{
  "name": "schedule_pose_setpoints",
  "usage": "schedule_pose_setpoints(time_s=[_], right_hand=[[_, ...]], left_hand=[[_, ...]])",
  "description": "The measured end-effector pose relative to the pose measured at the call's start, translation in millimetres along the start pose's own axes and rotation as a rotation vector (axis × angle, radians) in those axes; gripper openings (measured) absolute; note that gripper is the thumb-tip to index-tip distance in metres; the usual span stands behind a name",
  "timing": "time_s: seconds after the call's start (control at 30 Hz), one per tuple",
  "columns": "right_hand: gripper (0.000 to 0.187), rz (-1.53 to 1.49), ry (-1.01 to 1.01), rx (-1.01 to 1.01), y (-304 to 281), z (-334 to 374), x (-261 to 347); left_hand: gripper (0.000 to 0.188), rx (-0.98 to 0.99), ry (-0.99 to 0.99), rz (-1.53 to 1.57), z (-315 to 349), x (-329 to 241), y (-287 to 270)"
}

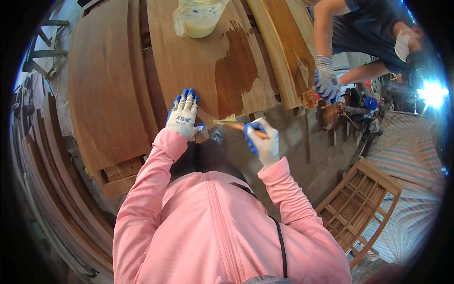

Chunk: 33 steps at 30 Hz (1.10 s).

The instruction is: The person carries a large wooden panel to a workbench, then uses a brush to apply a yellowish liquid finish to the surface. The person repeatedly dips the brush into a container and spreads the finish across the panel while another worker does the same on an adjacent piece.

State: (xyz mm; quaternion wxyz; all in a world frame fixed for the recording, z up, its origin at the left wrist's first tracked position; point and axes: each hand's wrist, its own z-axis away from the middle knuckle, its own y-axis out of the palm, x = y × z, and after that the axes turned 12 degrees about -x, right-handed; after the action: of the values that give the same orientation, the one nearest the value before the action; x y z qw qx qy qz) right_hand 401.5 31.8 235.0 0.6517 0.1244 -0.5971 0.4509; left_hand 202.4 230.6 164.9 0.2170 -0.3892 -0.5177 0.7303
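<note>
My left hand (183, 113), in a white and blue work glove, lies with fingers stretched out on the near end of a wooden panel (177, 64). My right hand (266, 143), gloved the same way, grips the wooden handle of a paintbrush (237, 126). The brush's pale bristles touch or hang just over the panel's near edge. A dark wet patch (235, 71) spreads over the panel's right part; the rest looks lighter and dry. Farther up the panel stands a translucent plastic jug (197, 21) with pale liquid in it.
Another wooden panel (101, 85) lies to the left, beside stacked long boards (56, 161). At the right, a co-worker's gloved hand (326, 80) holds a brush on a glossy board (283, 47). A wooden lattice frame (359, 203) rests at lower right, near striped sheeting (402, 146).
</note>
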Motion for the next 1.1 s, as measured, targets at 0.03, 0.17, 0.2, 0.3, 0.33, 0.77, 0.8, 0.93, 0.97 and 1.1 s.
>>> schedule_pose_setpoints(time_s=[0.03, 0.17, 0.2, 0.3, 0.33, 0.77, 0.8, 0.93, 0.97, 1.1], right_hand=[[0.013, -0.063, 0.095, -0.161, -8.4, -9.9, 0.9], [0.012, 0.064, -0.126, -0.584, -16.1, -23.9, 12.3], [0.01, 0.194, -0.272, -0.453, -11.6, -20.4, 14.3], [0.006, 0.376, -0.569, -0.3, 19.6, 9.7, 9.4], [0.006, 0.326, -0.692, -0.215, 24.5, 14.0, 5.3], [0.009, 0.171, -0.322, -0.452, -26.0, -17.7, -17.4], [0.01, 0.168, -0.367, -0.476, -22.7, -19.3, -17.9], [0.014, 0.302, -0.487, -0.426, -29.1, -45.2, -12.8], [0.017, 0.332, -0.481, -0.367, -32.7, -52.2, -7.7], [0.018, 0.389, -0.364, -0.322, -34.4, -98.5, 23.8]], left_hand=[[0.1, 0.005, -0.006, -0.001, -0.2, -0.9, -1.1], [0.101, 0.019, -0.015, -0.017, -0.6, -3.2, -3.7], [0.101, 0.014, -0.009, -0.028, -0.7, -3.6, -4.4], [0.101, 0.006, -0.003, -0.043, -1.3, -5.2, -6.6], [0.101, 0.016, -0.009, -0.049, -1.4, -5.9, -7.4], [0.098, 0.083, -0.014, -0.132, -0.1, -12.9, -13.3], [0.098, 0.085, -0.008, -0.131, -0.5, -12.9, -13.0], [0.098, 0.106, -0.016, -0.148, -1.6, -12.9, -10.6], [0.099, 0.09, -0.02, -0.146, -2.5, -12.5, -10.1], [0.099, 0.079, -0.011, -0.131, -2.3, -11.9, -7.9]])
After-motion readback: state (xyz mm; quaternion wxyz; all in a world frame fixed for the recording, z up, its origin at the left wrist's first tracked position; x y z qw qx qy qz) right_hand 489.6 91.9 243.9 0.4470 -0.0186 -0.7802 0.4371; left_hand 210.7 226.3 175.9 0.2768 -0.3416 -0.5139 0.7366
